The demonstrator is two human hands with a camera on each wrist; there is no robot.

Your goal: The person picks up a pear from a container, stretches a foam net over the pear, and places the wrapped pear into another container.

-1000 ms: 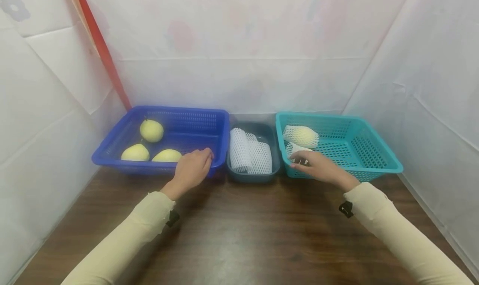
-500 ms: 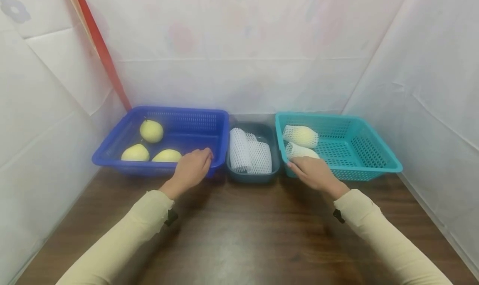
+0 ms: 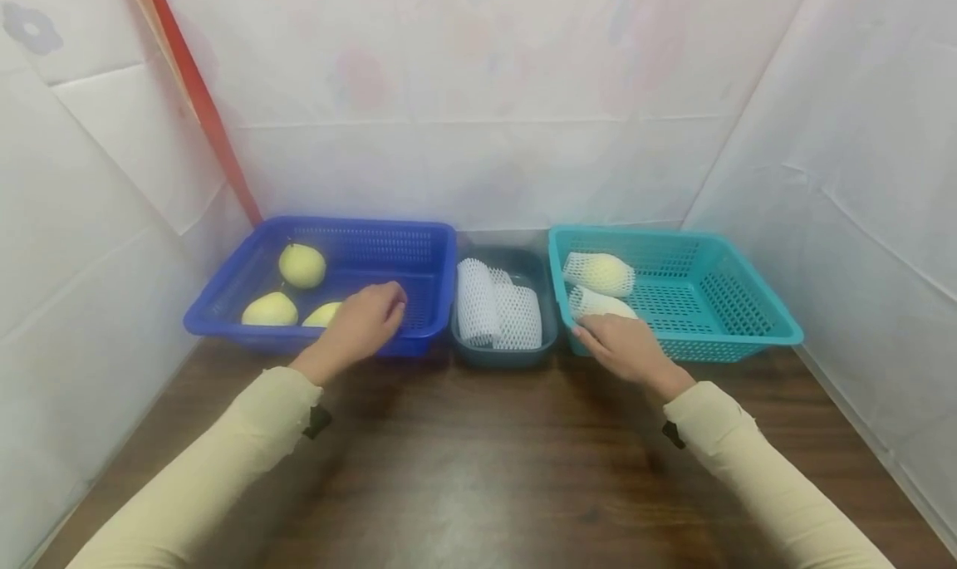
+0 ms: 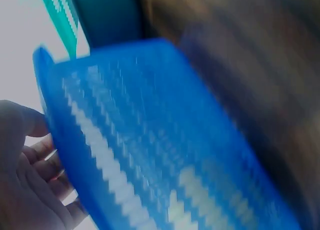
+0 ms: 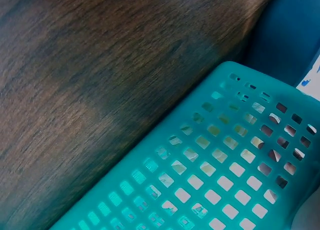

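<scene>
In the head view my left hand is over the front of the blue basket, by a pear it partly covers. The left wrist view shows its fingers loosely bent beside the basket rim, holding nothing. Two more pears, one at the back and one at the front left, lie in that basket. My right hand lies over the front left rim of the teal basket, touching or close to a net-sleeved pear. Its fingers are mostly hidden behind the basket wall.
Between the baskets stands a dark grey bin holding white foam net sleeves. Another sleeved pear lies farther back in the teal basket. White sheets hang behind and on both sides of the brown wooden table.
My right hand has come down from the front sleeved pear to the teal basket's rim. My left hand has shifted left from the blue basket's right corner, covering more of the front pear.
</scene>
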